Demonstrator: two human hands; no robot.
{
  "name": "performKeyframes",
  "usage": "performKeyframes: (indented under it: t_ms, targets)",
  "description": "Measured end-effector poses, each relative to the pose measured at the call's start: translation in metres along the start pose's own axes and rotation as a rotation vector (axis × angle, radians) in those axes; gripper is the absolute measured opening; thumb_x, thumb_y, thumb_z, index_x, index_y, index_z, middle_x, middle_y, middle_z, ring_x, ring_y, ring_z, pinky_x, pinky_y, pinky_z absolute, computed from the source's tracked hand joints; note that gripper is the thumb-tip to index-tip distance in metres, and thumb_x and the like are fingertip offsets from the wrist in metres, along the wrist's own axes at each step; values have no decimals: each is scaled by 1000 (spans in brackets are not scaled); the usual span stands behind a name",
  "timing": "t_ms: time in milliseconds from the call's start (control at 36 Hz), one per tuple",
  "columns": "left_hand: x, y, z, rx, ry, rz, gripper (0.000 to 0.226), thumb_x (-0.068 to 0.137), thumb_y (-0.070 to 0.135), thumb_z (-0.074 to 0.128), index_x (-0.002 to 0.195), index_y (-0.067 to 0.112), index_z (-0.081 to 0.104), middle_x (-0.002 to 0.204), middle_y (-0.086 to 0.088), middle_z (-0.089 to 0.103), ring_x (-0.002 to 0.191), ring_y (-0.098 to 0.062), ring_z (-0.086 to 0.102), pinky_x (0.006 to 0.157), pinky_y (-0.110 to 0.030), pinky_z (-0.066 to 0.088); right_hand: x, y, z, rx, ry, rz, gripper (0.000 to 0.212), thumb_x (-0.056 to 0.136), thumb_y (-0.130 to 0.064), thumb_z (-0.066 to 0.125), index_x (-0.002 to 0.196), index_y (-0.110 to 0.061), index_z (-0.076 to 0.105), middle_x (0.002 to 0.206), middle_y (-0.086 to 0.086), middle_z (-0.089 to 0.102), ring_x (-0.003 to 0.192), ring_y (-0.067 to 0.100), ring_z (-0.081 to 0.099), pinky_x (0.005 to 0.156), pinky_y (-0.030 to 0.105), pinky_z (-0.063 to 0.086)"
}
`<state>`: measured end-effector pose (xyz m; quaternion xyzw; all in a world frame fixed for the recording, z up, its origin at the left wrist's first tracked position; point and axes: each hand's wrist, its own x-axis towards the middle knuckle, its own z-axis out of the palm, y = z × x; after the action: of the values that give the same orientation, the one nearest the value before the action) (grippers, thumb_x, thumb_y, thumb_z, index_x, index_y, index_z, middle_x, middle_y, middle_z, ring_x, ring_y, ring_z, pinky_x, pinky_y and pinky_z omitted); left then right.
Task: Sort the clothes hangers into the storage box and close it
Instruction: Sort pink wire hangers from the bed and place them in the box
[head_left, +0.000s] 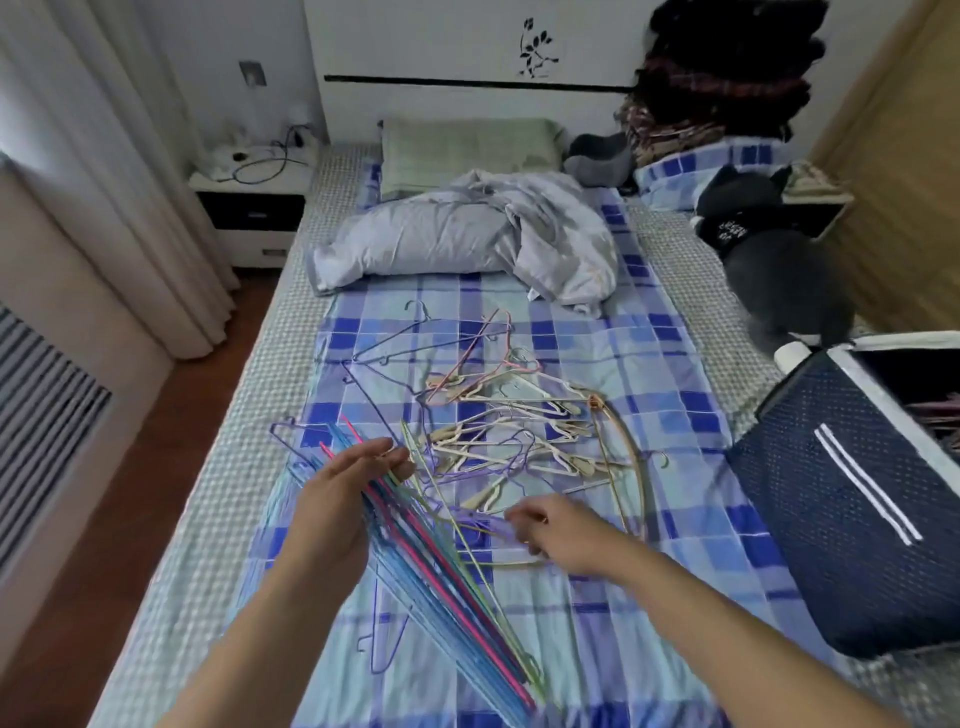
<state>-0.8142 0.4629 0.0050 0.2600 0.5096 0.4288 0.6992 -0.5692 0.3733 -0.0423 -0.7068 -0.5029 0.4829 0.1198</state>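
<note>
My left hand (345, 499) grips a thick bundle of thin wire hangers (441, 582) in blue, pink and green, slanting down toward the near edge of the bed. My right hand (558, 530) reaches over the bed with curled fingers pinching a purple wire hanger (483, 519) beside the bundle. A tangled pile of beige and purple hangers (514, 426) lies on the blue checked sheet in front of both hands. The navy fabric storage box (852, 499) stands open on the right side of the bed, with some hangers inside.
A crumpled grey duvet (467, 234) and a green pillow (467, 150) lie toward the headboard. A black cat plush (769, 260) sits at the right, near a stack of folded clothes (722, 88). A white nightstand (249, 208) and curtains stand left of the bed.
</note>
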Motion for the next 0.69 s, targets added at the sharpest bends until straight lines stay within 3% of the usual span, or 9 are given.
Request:
performKeyframes:
  t_ms: [56, 139, 222, 278, 361, 417, 500, 583, 694]
  targets:
    - [15, 8, 1, 18, 13, 18, 20, 92, -8, 58, 107, -1, 69, 96, -17, 77, 86, -27, 75, 82, -37, 58, 26, 4, -28, 34, 85, 24, 33, 103, -30, 49, 98, -2, 65, 83, 12, 66, 69, 14, 58, 67, 31, 45]
    - [53, 16, 12, 40, 77, 48, 19, 93, -8, 54, 104, -2, 68, 78, -10, 73, 69, -21, 71, 71, -33, 59, 85, 14, -71, 61, 128, 85, 33, 103, -25, 49, 80, -6, 63, 71, 5, 60, 64, 16, 54, 62, 30, 41]
    - [93, 24, 20, 83, 173, 97, 20, 96, -5, 49, 96, 0, 68, 66, -7, 67, 58, -17, 66, 66, -34, 58, 153, 23, -104, -10, 162, 116, 32, 100, -23, 49, 82, -1, 64, 73, 14, 64, 66, 21, 54, 63, 30, 39]
    - [116, 28, 22, 128, 226, 136, 22, 98, -3, 49, 91, 3, 69, 63, -4, 67, 58, -16, 65, 72, -35, 53, 191, 27, -117, -56, 162, 140, 29, 98, -20, 49, 85, 0, 65, 84, 22, 67, 74, 25, 58, 64, 32, 43]
    - [152, 32, 19, 180, 289, 178, 23, 96, -4, 52, 87, 3, 71, 66, -4, 67, 67, -22, 62, 83, -42, 51, 251, 24, -126, -230, 104, 158, 30, 97, -14, 45, 69, -12, 54, 76, 12, 56, 74, 25, 52, 53, 28, 34]
    - [179, 37, 18, 203, 336, 208, 26, 94, -6, 52, 82, 5, 73, 67, -6, 67, 67, -24, 62, 82, -41, 53, 292, 19, -127, -316, 76, 156, 28, 97, -11, 43, 71, -13, 54, 82, 11, 57, 75, 25, 50, 52, 28, 31]
    - [225, 40, 13, 214, 421, 230, 31, 93, -7, 51, 77, 8, 73, 63, -1, 69, 55, -12, 63, 73, -35, 53, 354, 11, -121, -405, 79, 146, 21, 98, -11, 45, 84, -11, 61, 90, 14, 61, 78, 27, 53, 59, 28, 35]
    - [255, 38, 8, 220, 475, 222, 28, 94, -5, 51, 79, 8, 71, 55, 4, 66, 48, -7, 60, 76, -38, 48, 397, 11, -105, -445, 73, 165, 17, 96, -10, 47, 93, -11, 64, 94, 14, 63, 81, 29, 58, 64, 28, 41]
    - [299, 35, -13, 269, 472, 199, 30, 94, -8, 50, 79, 7, 71, 57, 0, 65, 54, -14, 62, 61, -28, 56, 464, 1, -80, -490, 78, 151, 26, 97, -19, 50, 120, -14, 61, 123, 15, 62, 106, 36, 62, 81, 34, 48]
